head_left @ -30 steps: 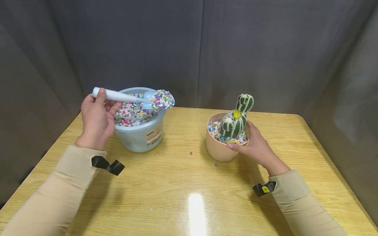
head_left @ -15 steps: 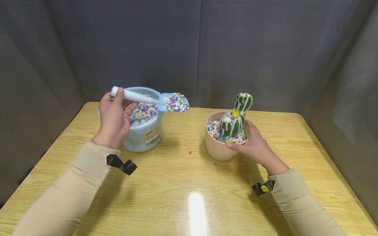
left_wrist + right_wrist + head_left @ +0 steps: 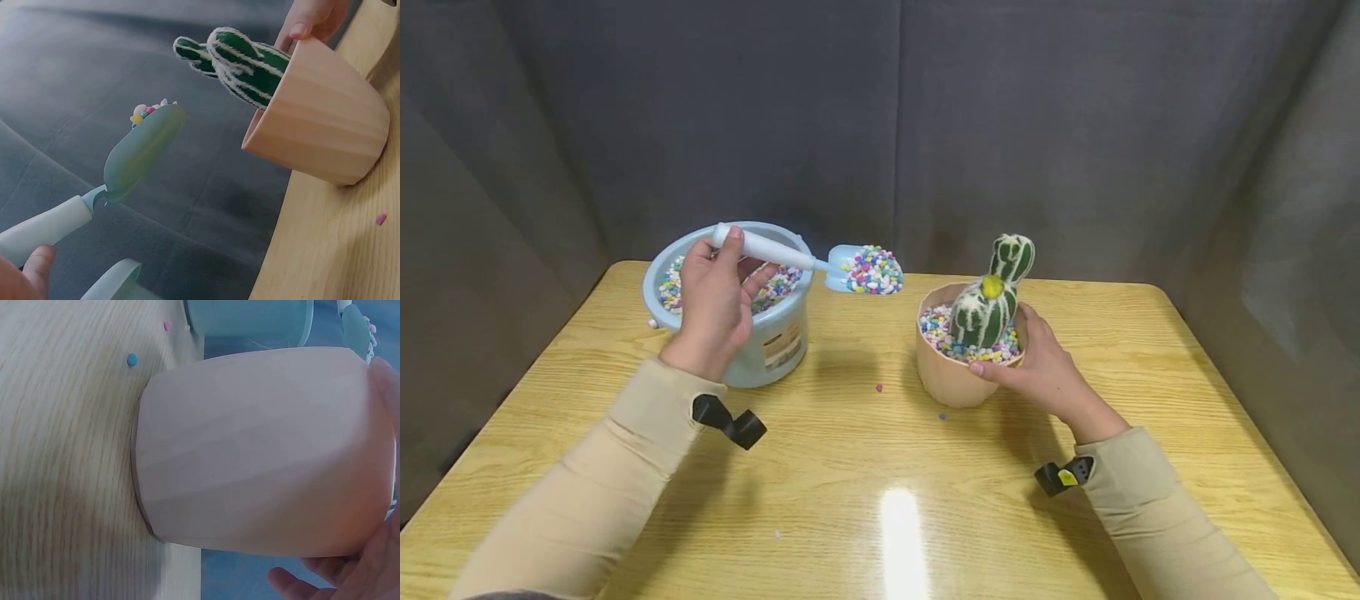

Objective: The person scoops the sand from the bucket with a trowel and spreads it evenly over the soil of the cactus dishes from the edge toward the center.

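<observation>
My left hand grips the white handle of a light-blue hand trowel, whose blade carries a heap of colourful pebbles. The loaded blade is held in the air between the blue bucket and the peach flowerpot. In that pot a green cactus with white fuzzy ridges and a yellow flower leans to the right, set in coloured pebbles. With thumb and fingers at the pot's right rim, my right hand holds it as it stands on the table. The left wrist view shows the blade's underside.
The bucket at the left holds more coloured pebbles. Single loose pebbles lie on the wooden table, a pink one and a blue one near the pot. Dark grey curtains stand behind and at both sides.
My left hand has moved right with the loaded trowel, from over the bucket to the gap before the pot. The right hand stays on the pot; the view has shifted slightly.
</observation>
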The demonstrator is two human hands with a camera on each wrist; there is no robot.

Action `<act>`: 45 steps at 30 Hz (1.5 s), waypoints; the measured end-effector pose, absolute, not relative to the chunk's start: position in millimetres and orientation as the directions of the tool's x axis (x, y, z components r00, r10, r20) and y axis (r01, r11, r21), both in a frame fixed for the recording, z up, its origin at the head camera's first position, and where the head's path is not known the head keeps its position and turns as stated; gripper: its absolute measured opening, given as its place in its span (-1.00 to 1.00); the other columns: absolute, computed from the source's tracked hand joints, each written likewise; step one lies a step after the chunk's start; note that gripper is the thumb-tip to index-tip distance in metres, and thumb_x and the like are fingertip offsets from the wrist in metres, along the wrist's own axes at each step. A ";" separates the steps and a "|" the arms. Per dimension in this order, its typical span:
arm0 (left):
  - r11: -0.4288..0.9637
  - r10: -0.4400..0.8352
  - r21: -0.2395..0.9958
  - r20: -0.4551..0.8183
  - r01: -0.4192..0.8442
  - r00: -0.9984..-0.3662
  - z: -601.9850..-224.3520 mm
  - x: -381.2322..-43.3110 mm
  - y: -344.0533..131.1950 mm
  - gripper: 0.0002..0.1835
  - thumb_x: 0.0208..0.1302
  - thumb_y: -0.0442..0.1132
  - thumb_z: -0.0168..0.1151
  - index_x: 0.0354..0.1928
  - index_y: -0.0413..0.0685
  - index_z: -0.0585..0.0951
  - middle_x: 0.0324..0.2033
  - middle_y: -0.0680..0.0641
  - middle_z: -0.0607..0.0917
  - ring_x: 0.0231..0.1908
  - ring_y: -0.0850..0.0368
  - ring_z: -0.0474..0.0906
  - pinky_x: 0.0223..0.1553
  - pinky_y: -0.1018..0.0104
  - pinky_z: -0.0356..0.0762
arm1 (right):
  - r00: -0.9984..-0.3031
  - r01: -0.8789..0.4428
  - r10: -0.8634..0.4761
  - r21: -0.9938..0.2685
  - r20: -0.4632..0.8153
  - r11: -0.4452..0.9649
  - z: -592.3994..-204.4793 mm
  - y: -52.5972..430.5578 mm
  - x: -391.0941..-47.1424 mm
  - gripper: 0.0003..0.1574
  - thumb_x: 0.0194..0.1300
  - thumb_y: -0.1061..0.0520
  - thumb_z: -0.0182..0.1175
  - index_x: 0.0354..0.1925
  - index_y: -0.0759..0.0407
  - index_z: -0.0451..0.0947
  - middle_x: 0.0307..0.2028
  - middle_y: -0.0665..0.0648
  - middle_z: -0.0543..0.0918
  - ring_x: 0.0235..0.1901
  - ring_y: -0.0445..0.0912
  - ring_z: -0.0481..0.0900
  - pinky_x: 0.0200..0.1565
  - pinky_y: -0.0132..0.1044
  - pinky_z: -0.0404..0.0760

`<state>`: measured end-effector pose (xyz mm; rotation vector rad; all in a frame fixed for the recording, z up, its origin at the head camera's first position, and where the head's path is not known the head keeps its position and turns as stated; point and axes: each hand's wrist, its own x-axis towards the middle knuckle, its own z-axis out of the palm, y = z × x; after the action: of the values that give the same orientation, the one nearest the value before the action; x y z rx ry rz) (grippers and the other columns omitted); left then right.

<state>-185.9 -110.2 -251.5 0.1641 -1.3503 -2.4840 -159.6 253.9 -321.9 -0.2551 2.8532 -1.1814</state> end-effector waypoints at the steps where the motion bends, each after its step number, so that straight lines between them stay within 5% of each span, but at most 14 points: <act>1: -0.508 -0.318 0.835 0.048 0.213 -0.947 -251.7 -185.9 -109.3 -0.93 0.63 -0.29 0.00 -0.07 -0.14 0.44 -0.13 -0.13 0.50 -0.20 0.09 0.58 -0.07 0.32 0.74 | -0.986 -0.133 -0.167 -0.702 0.021 0.699 -321.9 253.4 -159.2 0.46 0.19 -0.18 0.51 0.61 0.33 -0.20 0.52 0.51 0.04 0.49 0.40 0.04 0.42 0.43 0.12; 15: -0.470 -0.251 0.860 0.086 0.199 -0.964 -253.0 -184.4 -95.1 -0.93 0.63 -0.29 0.00 -0.06 -0.15 0.43 -0.03 -0.27 0.59 -0.28 0.12 0.65 -0.15 0.41 0.74 | -0.984 -0.149 -0.178 -0.703 0.032 0.696 -321.4 249.5 -157.0 0.47 0.19 -0.19 0.50 0.62 0.33 -0.22 0.53 0.50 0.01 0.50 0.39 0.01 0.42 0.45 0.09; 45: -0.337 -0.217 0.920 0.133 0.203 -0.967 -256.1 -186.9 -71.6 -0.91 0.62 -0.25 0.05 -0.05 -0.12 0.40 -0.15 -0.08 0.58 -0.21 0.13 0.66 0.00 0.27 0.73 | -0.979 -0.166 -0.201 -0.717 0.037 0.677 -319.8 251.6 -156.8 0.43 0.18 -0.16 0.50 0.62 0.28 -0.19 0.54 0.47 0.02 0.50 0.38 0.05 0.43 0.40 0.13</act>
<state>-186.9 -71.6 -256.1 0.0194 -1.6326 -2.3773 -156.8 251.6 -319.8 -0.3110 2.8351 -1.2051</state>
